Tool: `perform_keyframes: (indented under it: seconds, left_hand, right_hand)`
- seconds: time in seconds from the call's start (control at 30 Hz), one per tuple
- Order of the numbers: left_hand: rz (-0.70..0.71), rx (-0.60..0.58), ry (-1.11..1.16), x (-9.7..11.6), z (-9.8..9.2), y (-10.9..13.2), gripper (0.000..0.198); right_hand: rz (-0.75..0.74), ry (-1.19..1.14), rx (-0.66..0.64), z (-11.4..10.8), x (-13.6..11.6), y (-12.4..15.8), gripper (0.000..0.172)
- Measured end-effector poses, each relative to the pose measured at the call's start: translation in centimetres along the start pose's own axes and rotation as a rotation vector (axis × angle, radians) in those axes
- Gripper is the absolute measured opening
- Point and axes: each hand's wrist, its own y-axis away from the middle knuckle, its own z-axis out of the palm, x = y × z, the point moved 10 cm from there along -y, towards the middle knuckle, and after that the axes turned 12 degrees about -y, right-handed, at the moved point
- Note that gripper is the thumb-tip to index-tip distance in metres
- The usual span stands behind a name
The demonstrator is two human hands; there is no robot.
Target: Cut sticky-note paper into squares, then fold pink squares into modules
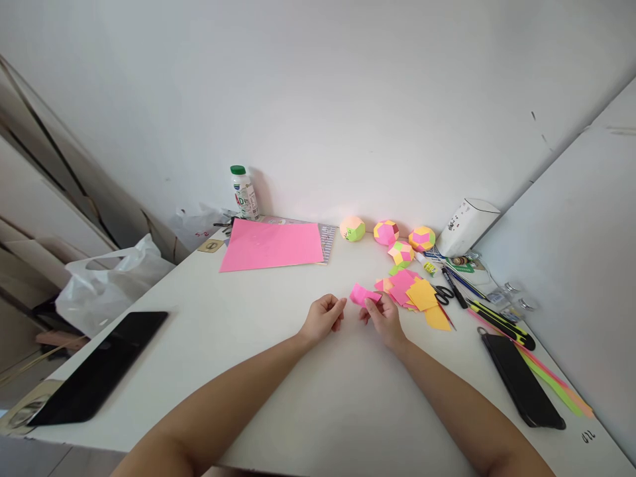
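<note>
A small folded piece of pink paper (364, 294) is pinched between the thumb and fingers of my right hand (385, 320), over the middle of the white table. Just left of it, a short gap away, my left hand (322, 316) is closed with its fingers curled in and the thumb pressed on top. Whatever it may hold is hidden. Beside my right hand lies a loose pile of pink paper pieces (401, 287) and orange paper pieces (422, 294). Black-handled scissors (443, 294) touch the pile's right side.
Against the wall sit several paper balls (386, 232), with a glue bottle (426, 264) close by. Pink sheets (273, 245) and a green-capped bottle (244, 193) stand back left. Cutter knives (501, 324) and a black phone (521, 381) lie right; a black tablet (104, 364) lies left.
</note>
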Motion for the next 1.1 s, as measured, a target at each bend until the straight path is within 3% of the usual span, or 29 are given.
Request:
perform_keyframes:
  seconds: [0.13, 0.27, 0.43, 0.63, 0.77, 1.1]
  left_hand:
    - [0.078, -0.152, -0.102, 0.9, 1.3, 0.6, 0.047]
    - [0.046, -0.170, -0.045, 0.4, 1.4, 0.4, 0.049]
    - [0.044, -0.129, 0.044, 0.1, 1.2, -0.3, 0.049]
    - [0.066, -0.178, 0.046, 0.7, 1.7, 0.0, 0.050]
    - [0.068, -0.225, 0.022, 0.9, 2.1, 0.3, 0.051]
    - [0.056, -0.251, -0.010, 0.9, 2.4, 0.4, 0.044]
  right_hand:
    - [-0.285, 0.244, 0.004, 0.4, -2.5, 0.6, 0.009]
    - [-0.416, 0.384, -0.132, 2.0, -3.0, 1.2, 0.011]
    - [-0.369, 0.323, -0.238, 3.0, -2.7, 1.0, 0.014]
    - [-0.215, 0.166, -0.286, 3.3, -2.2, 0.6, 0.017]
    - [-0.105, 0.113, -0.230, 2.6, -1.3, 0.2, 0.017]
    - [-0.058, 0.085, -0.087, 1.7, -1.9, 0.2, 0.016]
